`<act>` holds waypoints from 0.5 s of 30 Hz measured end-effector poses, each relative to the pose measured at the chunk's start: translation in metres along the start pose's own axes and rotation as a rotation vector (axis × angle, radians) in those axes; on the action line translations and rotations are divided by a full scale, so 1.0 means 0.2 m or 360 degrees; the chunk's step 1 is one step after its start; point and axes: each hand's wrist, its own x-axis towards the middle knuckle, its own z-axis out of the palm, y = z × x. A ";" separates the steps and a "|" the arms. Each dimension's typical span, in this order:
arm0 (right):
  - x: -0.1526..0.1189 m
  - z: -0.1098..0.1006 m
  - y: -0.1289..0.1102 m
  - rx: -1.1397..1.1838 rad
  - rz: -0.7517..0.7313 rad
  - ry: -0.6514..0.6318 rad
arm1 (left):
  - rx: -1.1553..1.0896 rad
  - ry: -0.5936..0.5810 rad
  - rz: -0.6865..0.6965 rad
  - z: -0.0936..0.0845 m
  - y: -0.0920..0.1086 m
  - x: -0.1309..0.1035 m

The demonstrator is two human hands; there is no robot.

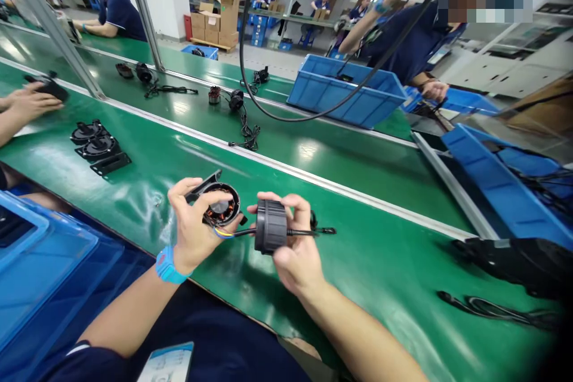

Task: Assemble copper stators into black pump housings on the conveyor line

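L hand [197, 233]: held coil ring [227, 210] w/ bracket [206, 185], thumb across face, fingers round edge; coils turned up & out, prob. for a clear view.
R hand [299, 250]: held cap [271, 227] on edge, fingers over top, thumb underneath; just beside L grip, prob. b/c of shared cable [244, 232].
Wires [222, 233]: bent out under L grip, yellow & blue visible; prob. given slack by close grips.
Cable: ran betw. grips, thru cap & out past R palm.
Plug [330, 231]: stuck out right of R grip, free of fingers.
Black parts [99, 148]: lay grouped on bench [358, 304], left of L grip, prob. for easy reach.
Dark unit [514, 262]: lay well right of R grip, blurred, couldn't identify; cord [487, 308] just beside.
Co-worker's hands [33, 101]: held black piece [52, 88], far left of L grip.
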 end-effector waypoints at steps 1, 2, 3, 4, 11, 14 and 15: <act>0.03 -0.02 -0.02 -0.0113 -0.0076 0.0062 | -0.0071 -0.0097 -0.0053 0.01 0.00 -0.04; 0.06 -0.05 -0.04 -0.0214 -0.0140 0.0117 | -0.0125 -0.0189 -0.0103 0.02 0.00 -0.07; 0.09 -0.08 -0.04 -0.0301 -0.0195 0.0144 | -0.0159 -0.0269 -0.0139 0.03 0.00 -0.11; 0.11 -0.12 -0.04 -0.0382 -0.0244 0.0140 | -0.0172 -0.0336 -0.0161 0.04 0.00 -0.13; 0.21 -0.33 0.03 -0.0893 -0.0346 -0.0238 | -0.0256 -0.0555 -0.0150 0.06 -0.06 -0.23; 0.23 -0.34 0.03 -0.0968 -0.0319 -0.0328 | -0.0397 -0.0542 -0.0110 0.05 -0.10 -0.26; 0.23 -0.34 0.03 -0.0998 -0.0314 -0.0356 | -0.0434 -0.0544 -0.0080 0.05 -0.11 -0.26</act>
